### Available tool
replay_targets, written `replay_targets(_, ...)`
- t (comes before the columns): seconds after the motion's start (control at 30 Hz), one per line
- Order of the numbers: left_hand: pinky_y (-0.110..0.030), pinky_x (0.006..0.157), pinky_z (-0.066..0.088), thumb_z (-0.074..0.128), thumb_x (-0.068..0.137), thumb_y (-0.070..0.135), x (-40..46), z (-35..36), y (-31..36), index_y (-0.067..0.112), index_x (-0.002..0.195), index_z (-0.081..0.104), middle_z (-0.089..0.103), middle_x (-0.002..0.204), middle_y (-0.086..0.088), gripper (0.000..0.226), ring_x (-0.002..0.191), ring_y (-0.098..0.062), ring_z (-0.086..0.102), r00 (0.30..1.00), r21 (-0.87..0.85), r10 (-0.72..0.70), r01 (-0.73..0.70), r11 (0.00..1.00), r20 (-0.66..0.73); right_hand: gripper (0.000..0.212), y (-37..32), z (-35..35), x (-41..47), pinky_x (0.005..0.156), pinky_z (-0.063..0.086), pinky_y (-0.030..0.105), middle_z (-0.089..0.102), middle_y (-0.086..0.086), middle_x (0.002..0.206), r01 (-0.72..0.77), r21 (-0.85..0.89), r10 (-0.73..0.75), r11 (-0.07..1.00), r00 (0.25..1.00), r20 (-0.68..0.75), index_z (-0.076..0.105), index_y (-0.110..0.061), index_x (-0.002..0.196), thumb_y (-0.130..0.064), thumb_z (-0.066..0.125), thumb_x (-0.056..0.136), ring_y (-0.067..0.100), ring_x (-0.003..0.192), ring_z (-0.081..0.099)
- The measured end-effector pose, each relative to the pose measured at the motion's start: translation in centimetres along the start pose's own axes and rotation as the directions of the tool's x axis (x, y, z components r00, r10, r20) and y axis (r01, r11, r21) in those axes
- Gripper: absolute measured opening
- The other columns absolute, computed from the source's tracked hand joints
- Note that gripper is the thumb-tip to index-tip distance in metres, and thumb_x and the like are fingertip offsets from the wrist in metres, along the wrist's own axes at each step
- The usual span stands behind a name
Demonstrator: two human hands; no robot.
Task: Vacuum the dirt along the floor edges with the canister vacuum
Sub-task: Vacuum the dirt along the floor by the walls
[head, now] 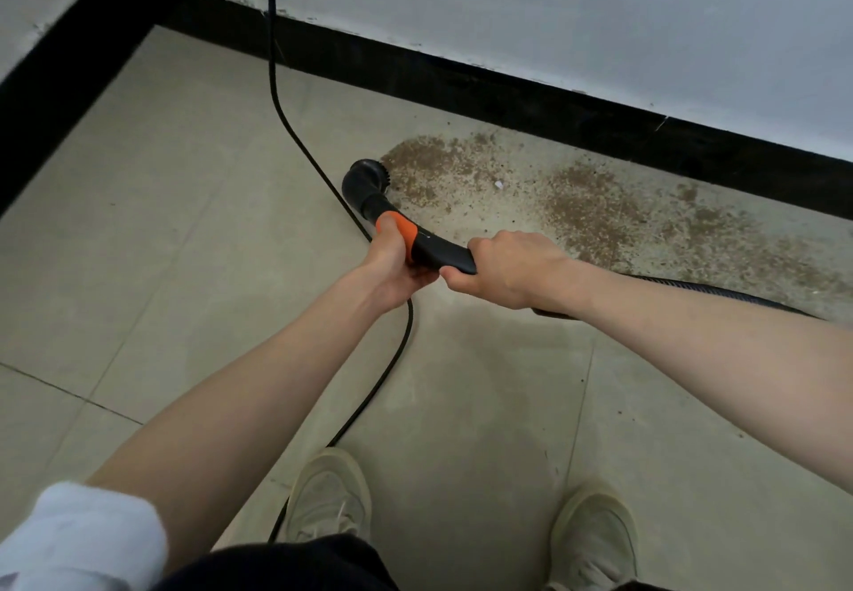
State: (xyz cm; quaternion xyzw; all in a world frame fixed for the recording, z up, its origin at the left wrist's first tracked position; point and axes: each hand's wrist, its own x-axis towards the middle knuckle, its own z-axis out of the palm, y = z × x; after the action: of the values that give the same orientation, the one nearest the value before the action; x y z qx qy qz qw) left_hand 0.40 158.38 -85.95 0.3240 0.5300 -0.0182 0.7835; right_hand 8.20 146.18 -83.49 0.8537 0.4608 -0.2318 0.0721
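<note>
A black round brush nozzle (364,180) rests on the tiled floor at the left end of a long patch of brown dirt (586,207) that runs along the black baseboard (507,92). The nozzle joins a curved black handle (443,251) with an orange collar. My left hand (392,262) grips the handle at the orange collar. My right hand (505,267) grips the handle just behind it. The ribbed black hose (720,292) leaves to the right under my right forearm. The canister itself is out of view.
A black power cord (295,138) hangs down the white wall, crosses the floor under my left hand and runs back between my shoes (330,496). The baseboard turns a corner at the upper left. Beige floor tiles (152,202) spread left of the nozzle.
</note>
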Motion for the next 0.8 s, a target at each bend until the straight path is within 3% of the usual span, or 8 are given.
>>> replay_targets(0.23, -0.034, 0.057, 0.05, 0.032, 0.098, 0.045, 1.9, 2.7, 2.3, 0.01, 0.091, 0.047, 0.058, 0.089, -0.011, 0.038, 0.077, -0.023, 0.06, 1.0, 0.027, 0.016, -0.016, 1.0, -0.01, 0.052, 1.5, -0.9, 2.1, 0.047, 0.029, 0.03, 0.051, 0.0, 0.068, -0.067, 0.087, 0.068, 0.994, 0.998, -0.007, 0.05, -0.017, 0.09, -0.065, 0.03, 0.092, 0.015, 0.057, 0.049)
replay_targets(0.4, -0.032, 0.054, 0.049, 0.03, 0.099, 0.051, 2.9, 4.1, 3.1, 0.008, 0.123, 0.044, 0.059, 0.099, -0.011, 0.051, 0.082, -0.022, 0.06, 0.999, 0.014, 0.022, -0.023, 1.0, 0.035, 0.05, 2.3, -1.5, 3.4, 0.048, 0.032, 0.029, 0.053, 0.001, 0.068, -0.12, 0.141, 0.125, 0.983, 0.992, -0.021, 0.041, -0.021, 0.074, -0.065, 0.027, 0.092, 0.017, 0.057, 0.052)
replay_targets(0.53, -0.035, 0.06, 0.047, 0.029, 0.098, 0.054, 3.4, 4.9, 3.8, 0.007, 0.131, 0.04, 0.057, 0.106, -0.012, 0.058, 0.087, -0.023, 0.059, 0.997, -0.022, -0.003, 0.004, 1.0, 0.077, 0.051, 2.2, -1.7, 4.5, 0.048, 0.034, 0.03, 0.053, 0.002, 0.067, -0.144, 0.165, 0.148, 0.976, 0.989, -0.013, 0.039, -0.021, 0.071, -0.065, 0.027, 0.093, 0.018, 0.056, 0.052)
replay_targets(0.7, -0.033, 0.056, 0.047, 0.029, 0.099, 0.05, 4.6, 4.9, 5.4, 0.007, 0.13, 0.041, 0.057, 0.101, -0.01, 0.055, 0.081, -0.022, 0.057, 0.998, -0.025, 0.035, -0.034, 0.999, 0.048, 0.054, 2.5, -2.9, 6.2, 0.051, 0.036, 0.031, 0.052, 0.001, 0.069, -0.132, 0.196, 0.137, 0.972, 0.991, -0.011, 0.049, -0.016, 0.091, -0.066, 0.029, 0.093, 0.017, 0.058, 0.051)
replay_targets(0.8, -0.034, 0.059, 0.047, 0.032, 0.099, 0.05, 5.9, 4.5, 6.7, 0.007, 0.132, 0.041, 0.057, 0.102, -0.01, 0.056, 0.083, -0.023, 0.057, 0.997, -0.02, 0.071, -0.071, 0.997, 0.0, 0.053, 1.8, -3.3, 7.5, 0.053, 0.037, 0.031, 0.051, 0.0, 0.068, -0.092, 0.241, 0.104, 0.966, 0.994, -0.04, 0.05, -0.016, 0.09, -0.066, 0.031, 0.094, 0.016, 0.058, 0.05)
